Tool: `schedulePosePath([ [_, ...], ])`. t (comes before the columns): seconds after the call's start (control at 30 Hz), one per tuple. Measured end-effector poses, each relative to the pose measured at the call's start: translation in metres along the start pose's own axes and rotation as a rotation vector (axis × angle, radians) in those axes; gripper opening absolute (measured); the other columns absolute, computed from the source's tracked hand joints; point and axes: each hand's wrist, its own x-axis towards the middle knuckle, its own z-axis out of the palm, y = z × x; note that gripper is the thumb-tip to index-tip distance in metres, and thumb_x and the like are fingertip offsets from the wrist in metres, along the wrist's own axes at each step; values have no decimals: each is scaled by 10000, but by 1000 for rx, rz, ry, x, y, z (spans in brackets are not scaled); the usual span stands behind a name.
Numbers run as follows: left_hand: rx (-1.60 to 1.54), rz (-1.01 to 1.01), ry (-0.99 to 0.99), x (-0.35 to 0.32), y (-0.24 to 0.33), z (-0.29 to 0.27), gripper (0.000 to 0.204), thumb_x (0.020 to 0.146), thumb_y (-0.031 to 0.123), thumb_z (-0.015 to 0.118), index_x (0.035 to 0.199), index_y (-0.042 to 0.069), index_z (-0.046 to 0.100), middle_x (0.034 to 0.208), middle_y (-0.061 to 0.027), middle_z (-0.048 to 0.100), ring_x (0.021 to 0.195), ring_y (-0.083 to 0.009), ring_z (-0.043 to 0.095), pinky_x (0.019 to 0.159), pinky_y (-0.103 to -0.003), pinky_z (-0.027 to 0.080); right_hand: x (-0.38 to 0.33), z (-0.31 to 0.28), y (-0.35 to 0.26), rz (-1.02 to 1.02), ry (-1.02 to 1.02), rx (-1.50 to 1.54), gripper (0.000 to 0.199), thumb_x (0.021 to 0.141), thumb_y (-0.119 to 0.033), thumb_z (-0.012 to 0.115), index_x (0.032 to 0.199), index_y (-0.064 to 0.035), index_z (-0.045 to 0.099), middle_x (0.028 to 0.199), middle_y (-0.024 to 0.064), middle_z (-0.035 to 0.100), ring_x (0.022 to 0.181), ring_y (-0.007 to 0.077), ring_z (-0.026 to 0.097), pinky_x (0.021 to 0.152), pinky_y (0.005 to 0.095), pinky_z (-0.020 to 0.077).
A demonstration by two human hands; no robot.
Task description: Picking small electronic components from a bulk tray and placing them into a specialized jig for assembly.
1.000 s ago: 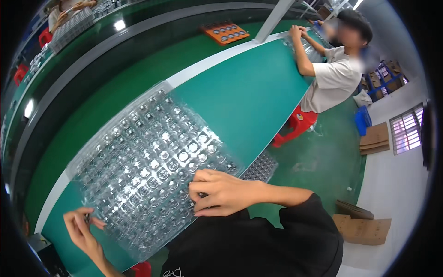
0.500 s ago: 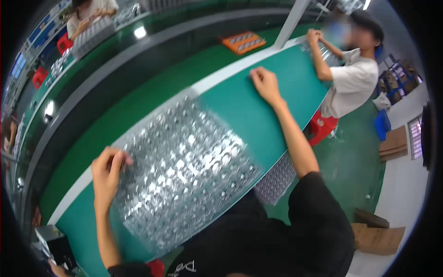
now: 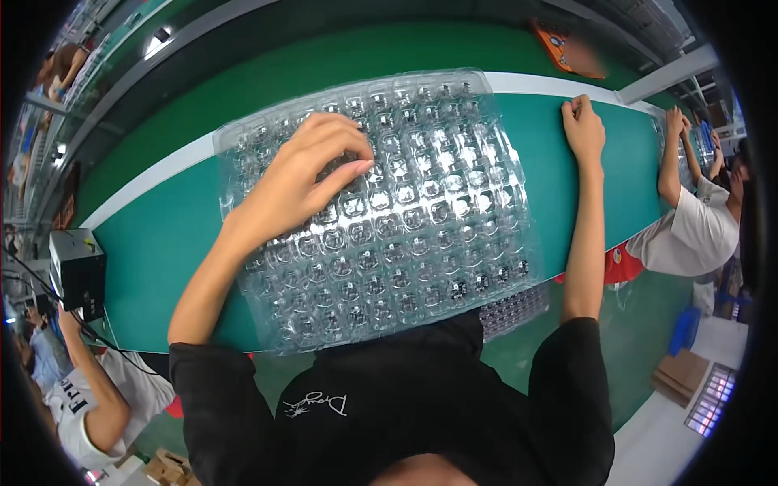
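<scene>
A clear plastic blister tray [image 3: 413, 243] with rows of round cells lies on the green table [image 3: 154, 267] in front of me. Some cells along its lower right edge hold small dark parts [image 3: 480, 283]. Over the tray's upper left part is my left hand [image 3: 304, 170], thumb and fingertips drawn together above the cells. Whatever they pinch, if anything, is too small to name. To the right of the tray, my right hand [image 3: 585, 134] rests near the far edge of the table with its fingers curled in. Its contents are hidden.
A black box with cables [image 3: 79, 271] stands at the table's left end. A grey celled tray [image 3: 515, 312] sits below the near edge. Co-workers sit at right [image 3: 689, 227] and lower left [image 3: 97, 397]. A white post [image 3: 673, 74] rises beyond the far edge, near an orange tray [image 3: 559, 49].
My left hand has moved from the tray's left edge to over its cells. The view has turned and shifted, so the tray appears squarer to me. My right hand stays curled beyond the tray.
</scene>
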Motion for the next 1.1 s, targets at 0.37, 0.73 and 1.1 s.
schedulePosePath([
  [0.37, 140, 98, 52, -4, 4, 4, 207, 811, 68, 768, 962, 9, 639, 1033, -114, 634, 1083, -330, 599, 935, -425, 485, -23, -7, -11, -47, 146, 56, 209, 918, -291, 666, 982, -97, 625, 666, 108, 602, 639, 306, 614, 602, 435, 468],
  [0.73, 227, -20, 161, -6, 19, 3, 179, 773, -39, 747, 900, -4, 626, 978, -122, 618, 963, -297, 588, 880, -384, 461, -27, 1, -20, -61, 210, 127, 192, 893, -255, 689, 921, -77, 622, 714, 107, 615, 723, 309, 623, 646, 452, 486],
  [1.1, 78, -95, 111, -7, 7, 10, 163, 770, -27, 749, 842, 8, 607, 843, -65, 576, 766, -194, 530, 660, -304, 396, -32, -20, -27, -8, 143, 260, 126, 873, -172, 695, 855, -64, 635, 658, 84, 608, 699, 300, 623, 636, 450, 488],
])
